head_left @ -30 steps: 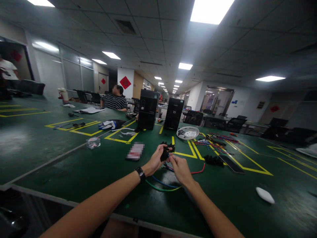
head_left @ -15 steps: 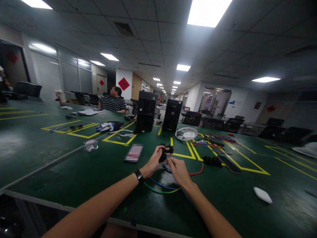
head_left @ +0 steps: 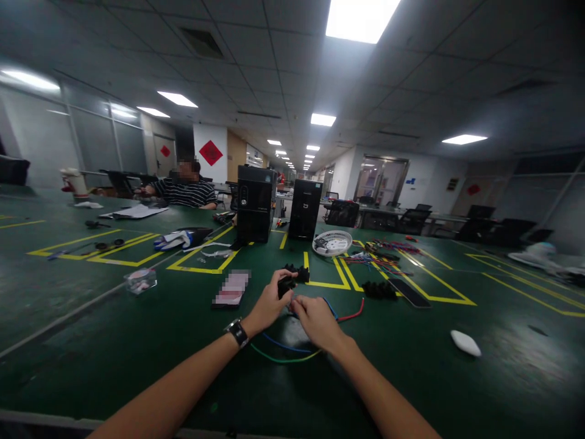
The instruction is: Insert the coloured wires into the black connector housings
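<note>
My left hand (head_left: 269, 302), a watch on its wrist, is closed around a black ridged part (head_left: 286, 285) above the green table. A similar black piece (head_left: 301, 274) shows just past its fingertips; whether the two are joined I cannot tell. Close against the left thumb, my right hand (head_left: 317, 320) pinches with thumb and forefinger. What lies in that pinch is mostly hidden, though wires run out around it. A red wire (head_left: 351, 316) extends right, and a blue wire (head_left: 286, 346) and a green wire (head_left: 286, 360) curve below the hands.
Two black computer towers (head_left: 254, 210) stand behind, near a white basket (head_left: 333, 244). Loose wires (head_left: 379, 262), a black ridged strip (head_left: 380, 290) and a dark flat slab (head_left: 409, 293) lie right. A phone-like object (head_left: 232, 289) and clear box (head_left: 141, 280) are left. A person (head_left: 183, 189) sits beyond.
The view has turned slightly right, so everything sits further left. My left thumb has come down close to the right fingertips. More blue wire shows beside the right hand.
</note>
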`<state>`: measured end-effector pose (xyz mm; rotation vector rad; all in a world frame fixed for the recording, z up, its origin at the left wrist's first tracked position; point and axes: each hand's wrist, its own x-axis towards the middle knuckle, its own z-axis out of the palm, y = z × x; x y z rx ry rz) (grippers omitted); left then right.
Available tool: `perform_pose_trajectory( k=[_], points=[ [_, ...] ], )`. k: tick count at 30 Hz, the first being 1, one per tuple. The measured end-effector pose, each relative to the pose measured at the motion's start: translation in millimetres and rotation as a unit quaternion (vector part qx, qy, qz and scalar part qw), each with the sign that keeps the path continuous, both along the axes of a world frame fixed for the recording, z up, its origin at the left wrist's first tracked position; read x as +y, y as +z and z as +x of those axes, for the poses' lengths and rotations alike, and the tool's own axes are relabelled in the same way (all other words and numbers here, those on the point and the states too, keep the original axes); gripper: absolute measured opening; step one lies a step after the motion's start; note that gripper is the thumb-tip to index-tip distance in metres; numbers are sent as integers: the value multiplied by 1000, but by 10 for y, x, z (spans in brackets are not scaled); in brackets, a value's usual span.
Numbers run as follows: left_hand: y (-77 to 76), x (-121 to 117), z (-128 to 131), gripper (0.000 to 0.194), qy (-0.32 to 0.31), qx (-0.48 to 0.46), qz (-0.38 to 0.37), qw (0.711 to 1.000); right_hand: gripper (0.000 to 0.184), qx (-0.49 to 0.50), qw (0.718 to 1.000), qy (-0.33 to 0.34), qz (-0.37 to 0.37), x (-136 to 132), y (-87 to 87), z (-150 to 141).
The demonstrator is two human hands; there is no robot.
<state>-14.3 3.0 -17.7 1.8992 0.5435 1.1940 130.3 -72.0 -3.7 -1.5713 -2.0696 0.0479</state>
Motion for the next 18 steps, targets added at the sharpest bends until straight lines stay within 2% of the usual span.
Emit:
perform_pose_trajectory(
  k=[5,8,13,18],
  points=[
    [52,43,-53,31,81,58,44,994,28,-16,1000,12,1,-61,77,-9],
    [80,58,-73,26,90,70,53,992,28,-6,1000,19,6,-71,109,-1],
    [53,53,-42,27,43,30,-37,998,31,15,999,32,3,-57,58,-51],
    [34,114,-39,30,-61,-54,-100,992,30,45,998,42,-14,-43,5,-75]
  ],
)
